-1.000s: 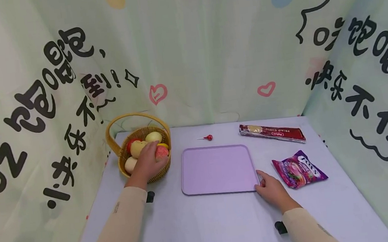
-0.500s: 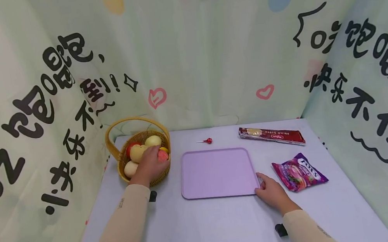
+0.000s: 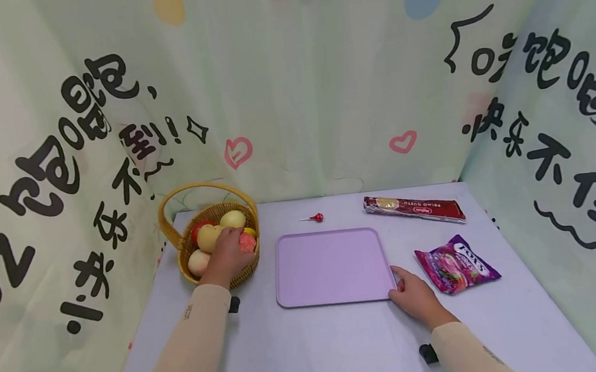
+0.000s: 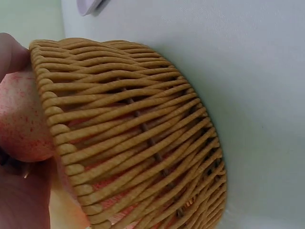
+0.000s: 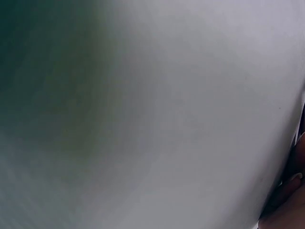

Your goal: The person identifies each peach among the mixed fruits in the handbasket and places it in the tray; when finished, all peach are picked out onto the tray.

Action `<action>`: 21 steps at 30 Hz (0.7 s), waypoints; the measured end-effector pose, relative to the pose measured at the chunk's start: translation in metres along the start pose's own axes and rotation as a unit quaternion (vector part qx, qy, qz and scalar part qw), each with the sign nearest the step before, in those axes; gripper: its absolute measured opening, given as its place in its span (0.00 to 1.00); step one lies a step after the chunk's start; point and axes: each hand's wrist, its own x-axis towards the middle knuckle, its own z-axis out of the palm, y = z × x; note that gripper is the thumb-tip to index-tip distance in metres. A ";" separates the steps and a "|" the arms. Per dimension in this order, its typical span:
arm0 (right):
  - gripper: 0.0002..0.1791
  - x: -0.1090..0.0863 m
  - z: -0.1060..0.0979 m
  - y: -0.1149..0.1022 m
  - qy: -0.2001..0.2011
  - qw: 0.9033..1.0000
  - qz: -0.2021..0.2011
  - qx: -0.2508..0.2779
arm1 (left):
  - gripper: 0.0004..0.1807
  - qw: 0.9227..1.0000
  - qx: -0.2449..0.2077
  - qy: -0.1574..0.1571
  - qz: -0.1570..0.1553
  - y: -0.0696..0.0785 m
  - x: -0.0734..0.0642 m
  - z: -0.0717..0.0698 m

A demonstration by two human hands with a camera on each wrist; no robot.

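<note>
At the left, my left hand (image 3: 225, 257) reaches into a wicker basket (image 3: 245, 270) and grips a pink-red speckled peach (image 3: 247, 242) near the front right rim. Fingers and thumb lie on either side of the peach (image 4: 24, 119) in the left wrist view, beside the woven wall. Around it in the basket are a yellowish potato-like piece (image 3: 208, 239), a pale round one (image 3: 233, 219) and other produce. My right hand (image 3: 415, 299) pinches the right edge of a flat lilac tray (image 3: 333, 267) near its front corner. The right wrist view catches only a little of the fingers (image 5: 290, 191).
Behind the tray lies a small red-headed item with a thin pale stick (image 3: 317, 217). A long dark red packet (image 3: 414, 208) is at the back right, with a purple Fox's bag (image 3: 457, 264) in front of it. Printed curtains (image 3: 299, 90) enclose the white table (image 3: 319, 351).
The head view has shifted slightly. My left hand has settled a little further over the peach, which stays in the basket; the right hand stays at the tray's edge.
</note>
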 end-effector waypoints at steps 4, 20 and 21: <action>0.41 0.000 0.000 0.000 -0.002 1.000 -0.002 0.001 | 0.43 1.000 -0.009 0.007 0.002 -0.002 0.002 0.002; 0.42 0.000 0.001 -0.001 0.000 1.000 0.007 0.001 | 0.43 0.996 -0.059 0.056 0.019 -0.002 -0.005 0.004; 0.42 0.000 0.001 -0.001 0.002 1.000 0.007 0.000 | 0.42 0.996 -0.067 0.062 0.023 -0.001 -0.005 0.004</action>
